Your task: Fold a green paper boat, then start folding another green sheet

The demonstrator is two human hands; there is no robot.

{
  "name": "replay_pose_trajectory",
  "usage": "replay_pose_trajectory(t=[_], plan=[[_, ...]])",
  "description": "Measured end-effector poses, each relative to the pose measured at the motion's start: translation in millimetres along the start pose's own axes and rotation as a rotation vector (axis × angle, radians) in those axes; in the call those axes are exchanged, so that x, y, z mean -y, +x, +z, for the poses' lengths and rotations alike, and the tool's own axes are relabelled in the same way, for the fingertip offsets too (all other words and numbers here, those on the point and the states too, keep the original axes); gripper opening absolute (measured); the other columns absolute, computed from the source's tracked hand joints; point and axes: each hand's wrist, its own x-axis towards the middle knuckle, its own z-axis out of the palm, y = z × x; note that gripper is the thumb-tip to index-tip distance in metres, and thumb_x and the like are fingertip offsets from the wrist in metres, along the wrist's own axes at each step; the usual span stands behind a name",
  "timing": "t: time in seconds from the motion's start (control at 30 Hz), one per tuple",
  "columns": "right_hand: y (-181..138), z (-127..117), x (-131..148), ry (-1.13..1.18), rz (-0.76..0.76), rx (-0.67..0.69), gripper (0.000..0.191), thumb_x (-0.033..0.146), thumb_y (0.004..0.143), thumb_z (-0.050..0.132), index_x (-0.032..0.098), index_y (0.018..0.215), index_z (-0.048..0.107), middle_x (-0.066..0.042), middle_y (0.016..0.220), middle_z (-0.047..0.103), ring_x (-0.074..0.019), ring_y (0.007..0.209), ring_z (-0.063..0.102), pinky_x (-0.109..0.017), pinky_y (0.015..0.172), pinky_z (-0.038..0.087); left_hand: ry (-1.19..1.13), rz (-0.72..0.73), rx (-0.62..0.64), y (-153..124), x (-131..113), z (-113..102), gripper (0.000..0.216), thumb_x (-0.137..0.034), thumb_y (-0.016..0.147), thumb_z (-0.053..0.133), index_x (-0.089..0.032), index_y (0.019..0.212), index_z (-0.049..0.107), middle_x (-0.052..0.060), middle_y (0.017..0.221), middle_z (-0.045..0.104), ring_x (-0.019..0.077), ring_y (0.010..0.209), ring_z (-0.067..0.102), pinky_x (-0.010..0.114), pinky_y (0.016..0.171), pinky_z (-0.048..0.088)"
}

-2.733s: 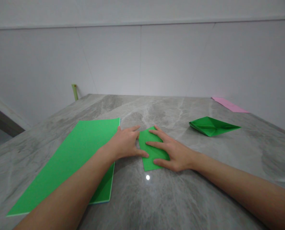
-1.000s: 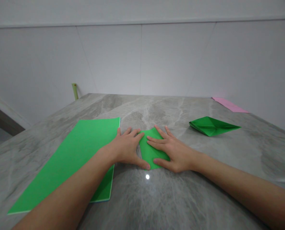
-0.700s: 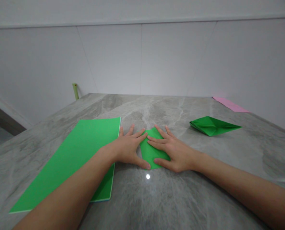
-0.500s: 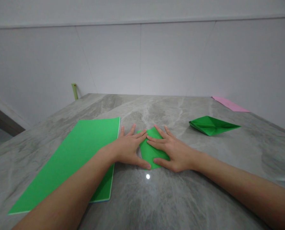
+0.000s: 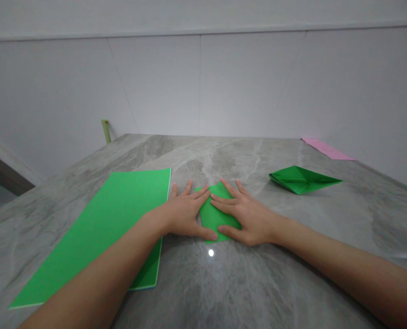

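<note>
A small folded piece of green paper [image 5: 214, 218] lies flat on the grey marbled tabletop, between my two hands. My left hand [image 5: 185, 212] rests on its left side, fingers spread, with the thumb at the near edge and the index finger at the far edge. Over the right side of the paper lies my right hand [image 5: 246, 214], its fingers also spread and flat. The two index and middle fingertips come close together near the top of the paper. Parts of the paper's edges are hidden under the hands.
Left of my hands lies a stack of large green paper sheets [image 5: 121, 201], partly under my left forearm. A folded dark green paper shape [image 5: 299, 179] with pointed ends sits to the right. Pink paper [image 5: 328, 149] lies at the far right edge by the white wall [image 5: 199, 82].
My left thumb has slid very slightly to the right along the near edge of the paper. Otherwise both hands and the paper stay in nearly the same place.
</note>
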Motion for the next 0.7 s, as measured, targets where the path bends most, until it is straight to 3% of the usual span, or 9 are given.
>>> replay_pose_trajectory(t=[0.3,0.47,0.7], plan=[[1,-3,8,-0.165,0.139,-0.077,0.047,0.042,0.091,0.051,0.012,0.128,0.06,-0.015,0.127,0.065,-0.0459,0.141,0.026,-0.075,0.109,0.009,0.013,-0.013,0.022,0,-1,-1,0.117,-0.085,0.066,0.051,-0.025,0.156,0.005,0.008,0.162,0.004,0.0497,0.143,-0.007,0.078,0.104,-0.002],[1,-1,10,-0.222,0.197,-0.084,0.041,0.038,0.094,0.048,0.012,0.12,0.064,-0.015,0.124,0.066,-0.0452,0.14,0.03,-0.075,0.109,0.01,0.029,-0.019,0.026,0,-1,0,0.114,-0.08,0.069,0.053,-0.023,0.156,0.006,0.009,0.162,0.003,0.0501,0.143,-0.008,0.078,0.104,-0.002],[0,1,13,-0.295,0.201,-0.075,0.047,0.036,0.097,0.04,0.006,0.125,0.062,-0.018,0.127,0.064,-0.0443,0.14,0.029,-0.071,0.112,0.013,0.03,-0.028,0.039,0,-3,-1,0.113,-0.077,0.07,0.054,-0.022,0.156,0.006,0.009,0.162,0.002,0.0491,0.143,-0.009,0.077,0.104,-0.001]])
